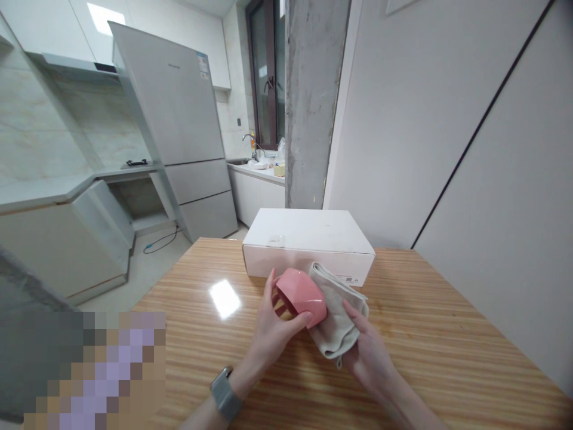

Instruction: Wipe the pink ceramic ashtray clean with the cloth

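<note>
My left hand (pixel 273 325) is wrapped round a glossy pink faceted cup or bowl (pixel 302 294), which is tipped on its side with its opening towards my palm. The thumb presses on the near rim, and some fingers show through the opening. In my right hand (pixel 364 340) is a folded light grey cloth (pixel 336 313), with the thumb on top and the other fingers hidden beneath. The cloth touches the right side of the pink vessel. Both are held above the wooden table, in front of a white box.
The closed white box (pixel 308 233) lies at the back of the wooden table (pixel 425 334). A white wall (pixel 425 119) runs along the right. Beyond the table stand a grey fridge (pixel 174 101), a concrete pillar (pixel 313 107) and a sink counter (pixel 257 185). The lower left is pixelated.
</note>
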Tool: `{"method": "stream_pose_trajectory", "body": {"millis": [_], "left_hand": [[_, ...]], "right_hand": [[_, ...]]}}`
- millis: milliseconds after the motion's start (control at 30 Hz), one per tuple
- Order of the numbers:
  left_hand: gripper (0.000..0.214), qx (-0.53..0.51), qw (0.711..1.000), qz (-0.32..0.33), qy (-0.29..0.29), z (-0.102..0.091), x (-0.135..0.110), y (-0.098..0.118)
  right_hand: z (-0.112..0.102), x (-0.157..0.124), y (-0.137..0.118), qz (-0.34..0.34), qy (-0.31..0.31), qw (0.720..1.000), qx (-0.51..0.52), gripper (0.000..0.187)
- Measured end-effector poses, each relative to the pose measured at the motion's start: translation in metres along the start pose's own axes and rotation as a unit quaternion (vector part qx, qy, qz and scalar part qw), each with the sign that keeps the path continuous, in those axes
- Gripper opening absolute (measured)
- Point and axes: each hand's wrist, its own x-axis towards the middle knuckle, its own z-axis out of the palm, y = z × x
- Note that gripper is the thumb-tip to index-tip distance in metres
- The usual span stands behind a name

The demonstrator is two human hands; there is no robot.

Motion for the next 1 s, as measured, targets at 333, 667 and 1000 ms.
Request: {"method": "stream_pose_trajectory", "body": {"millis": [333, 667, 1000], "left_hand": [[0.084, -0.023, 0.998, -0.009, -0.065, -0.003, 0.002, 0.001], [0.095, -0.069, 0.995, 0.029, -0.072, 0.005, -0.006, -0.007], [0.107, 0.002, 0.998, -0.001, -0.056, 0.008, -0.007, 0.002]], "right_hand": [[-0.003, 0.003, -0.001, 0.001, 0.005, 1.000, 0.009, 0.025], [-0.003, 0.005, -0.003, -0.018, 0.015, 0.999, -0.025, 0.027], [-0.009, 0.008, -0.001, -0.033, 0.018, 0.998, -0.043, 0.025]]}}
